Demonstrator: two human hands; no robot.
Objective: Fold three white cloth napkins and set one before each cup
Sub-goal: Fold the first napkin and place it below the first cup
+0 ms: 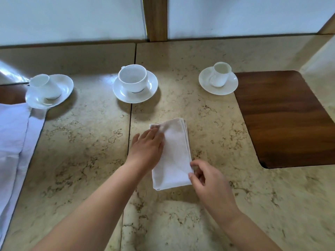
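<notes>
A white napkin (175, 156) lies folded into a long narrow rectangle on the stone table, in front of the middle cup (132, 77). My left hand (147, 147) rests flat on its left edge, fingers spread. My right hand (208, 178) pinches the napkin's near right corner between thumb and fingertips. Three white cups stand on saucers in a row at the back: the left cup (44, 86), the middle cup and the right cup (220, 74). More white cloth (12, 142) lies unfolded at the far left edge.
A dark wooden inset panel (288, 120) takes up the table's right side beside the right saucer (230, 87). A seam (130, 124) runs front to back through the stone top. White wall panels and a wooden post (157, 19) stand behind the table.
</notes>
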